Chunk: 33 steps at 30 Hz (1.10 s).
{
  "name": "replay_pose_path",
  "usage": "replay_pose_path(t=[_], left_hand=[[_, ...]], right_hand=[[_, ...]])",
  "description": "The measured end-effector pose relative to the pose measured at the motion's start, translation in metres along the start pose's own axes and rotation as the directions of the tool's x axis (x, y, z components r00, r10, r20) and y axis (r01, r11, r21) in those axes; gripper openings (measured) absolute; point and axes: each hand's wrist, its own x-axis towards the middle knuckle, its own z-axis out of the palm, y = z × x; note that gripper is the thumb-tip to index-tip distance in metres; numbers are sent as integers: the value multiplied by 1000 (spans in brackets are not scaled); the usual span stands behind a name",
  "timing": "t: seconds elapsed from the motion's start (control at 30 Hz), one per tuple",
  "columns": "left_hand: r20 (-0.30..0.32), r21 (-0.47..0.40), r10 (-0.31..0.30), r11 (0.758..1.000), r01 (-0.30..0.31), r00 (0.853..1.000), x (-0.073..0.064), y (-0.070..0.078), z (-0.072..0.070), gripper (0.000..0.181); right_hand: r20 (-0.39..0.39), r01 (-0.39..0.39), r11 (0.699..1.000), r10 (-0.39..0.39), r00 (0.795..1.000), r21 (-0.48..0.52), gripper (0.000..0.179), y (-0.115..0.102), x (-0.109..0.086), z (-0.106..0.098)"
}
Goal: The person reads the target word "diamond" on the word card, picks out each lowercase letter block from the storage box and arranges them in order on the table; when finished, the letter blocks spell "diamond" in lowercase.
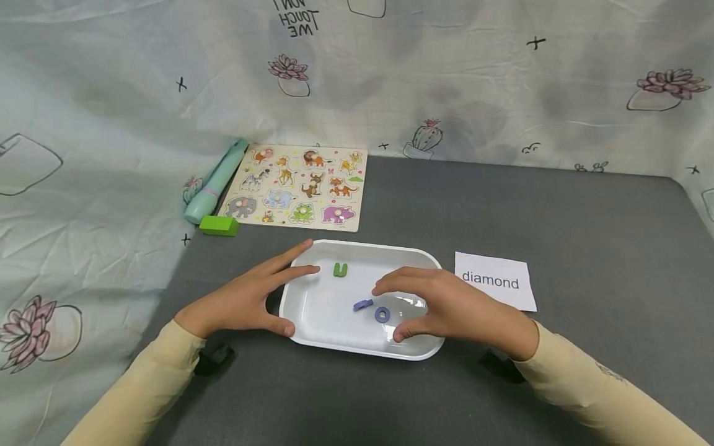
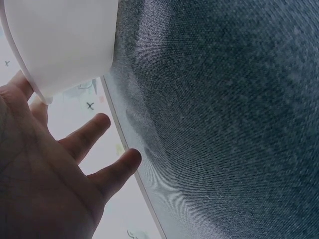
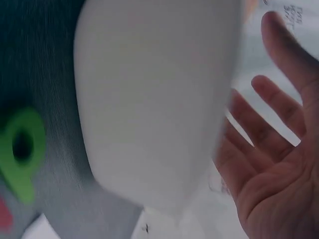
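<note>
A white tray (image 1: 334, 337) stands on the grey table, holding a green letter U (image 1: 340, 270), a blue letter O (image 1: 382, 314) and a small blue piece (image 1: 363, 305) whose shape I cannot tell. My left hand (image 1: 253, 297) lies spread at the tray's left end, thumb and fingertips by the rim; some fingers pass behind the rim in the left wrist view. Above the tray's right part is my right hand (image 1: 446, 303), fingers bent loosely and apart from the thumb, nothing between them. A blurred green letter (image 3: 22, 149) lies outside the tray in the right wrist view.
A white card (image 1: 496, 282) reading "diamond" lies right of the tray, partly under the right arm. Behind the tray are an animal puzzle board (image 1: 295, 186), a green block (image 1: 219, 226) and a teal folded item (image 1: 217, 183). A patterned cloth (image 1: 357, 80) hangs behind.
</note>
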Motion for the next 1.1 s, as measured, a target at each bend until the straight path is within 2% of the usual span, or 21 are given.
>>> replay_pose_path(t=[0.17, 0.4, 0.57, 0.83, 1.1], left_hand=[[1, -2, 0, 1000, 0, 1000, 0, -1, 1, 100], [3, 6, -1, 1000, 1, 1000, 1, -2, 1, 101], [-1, 3, -4, 1000, 4, 1000, 1, -1, 1, 101], [-7, 5, 0, 1000, 1, 1000, 1, -2, 2, 102], [-6, 4, 1, 1000, -1, 1000, 3, -2, 1, 102]], right_hand=[[47, -31, 999, 32, 998, -41, 62, 0, 12, 18], [40, -82, 984, 89, 995, -157, 61, 2, 19, 36], [38, -92, 976, 102, 994, -196, 66, 4, 23, 42], [86, -120, 963, 144, 986, -240, 65, 3, 27, 50], [84, -129, 945, 160, 984, -299, 68, 2, 33, 50]])
